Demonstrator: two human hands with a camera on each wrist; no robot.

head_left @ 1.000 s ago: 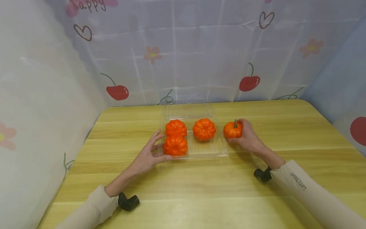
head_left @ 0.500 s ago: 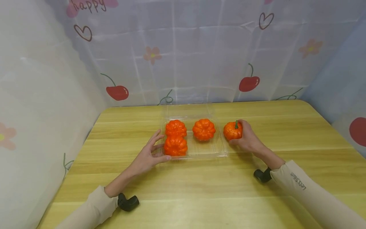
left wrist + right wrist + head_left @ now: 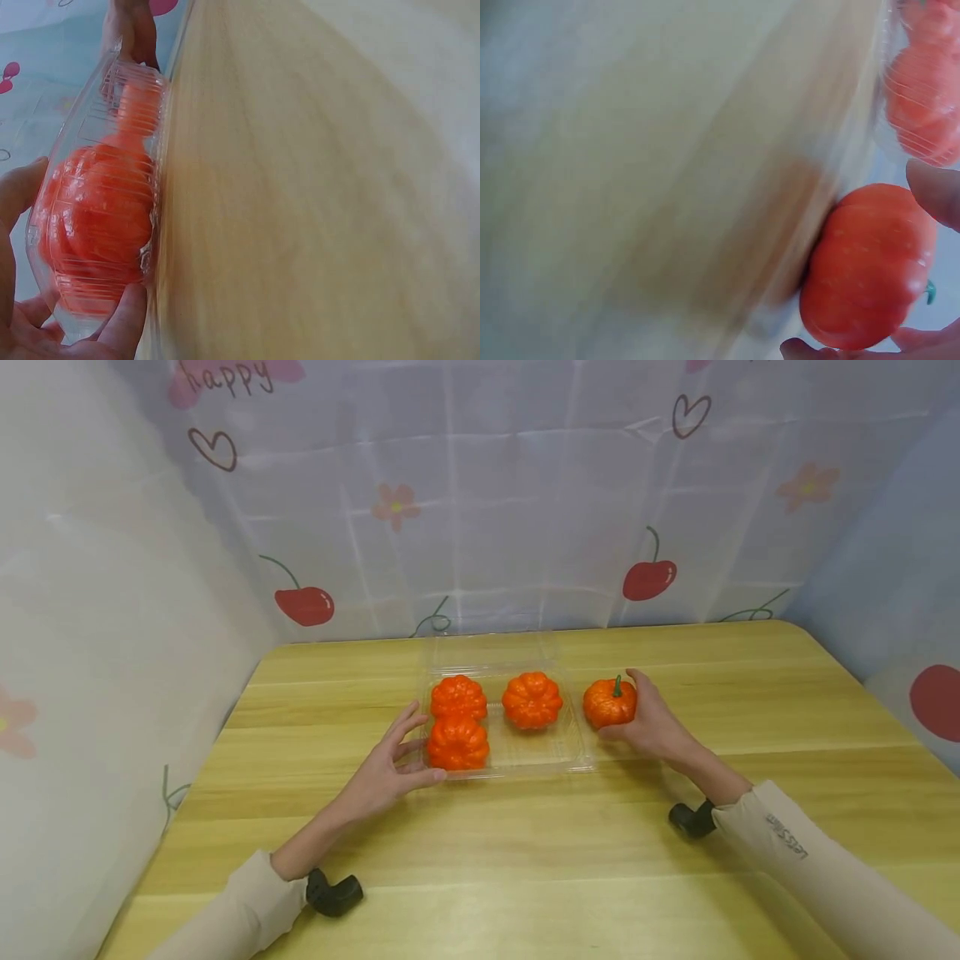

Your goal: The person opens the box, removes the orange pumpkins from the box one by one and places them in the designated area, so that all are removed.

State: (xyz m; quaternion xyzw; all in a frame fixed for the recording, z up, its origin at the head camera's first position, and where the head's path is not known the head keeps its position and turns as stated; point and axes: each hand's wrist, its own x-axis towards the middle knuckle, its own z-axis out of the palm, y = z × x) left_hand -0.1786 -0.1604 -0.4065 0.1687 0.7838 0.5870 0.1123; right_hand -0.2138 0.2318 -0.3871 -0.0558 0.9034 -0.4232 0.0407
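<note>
A clear plastic clamshell box [image 3: 536,770] lies on the table, its lid [image 3: 491,652] folded back. Inside, two orange toy pumpkins [image 3: 458,743] [image 3: 459,697] stand one behind the other on the left, and a third pumpkin [image 3: 532,700] sits at the back right. My left hand [image 3: 382,774] holds the box's left end, thumb at the front wall and fingers along the side. Right of the box, a green-stemmed pumpkin [image 3: 609,703] sits on the table. My right hand [image 3: 656,727] is spread around its right side, thumb and index finger parted; contact is unclear.
Wooden table [image 3: 480,860] runs in front of the box. A printed curtain [image 3: 510,510] hangs behind the table's back edge. Black curved mounts [image 3: 333,893] [image 3: 692,819] stick out at both wrists.
My right index finger has lifted off the stemmed pumpkin and the grip has loosened. The pumpkin has turned slightly. My left hand stays at the box.
</note>
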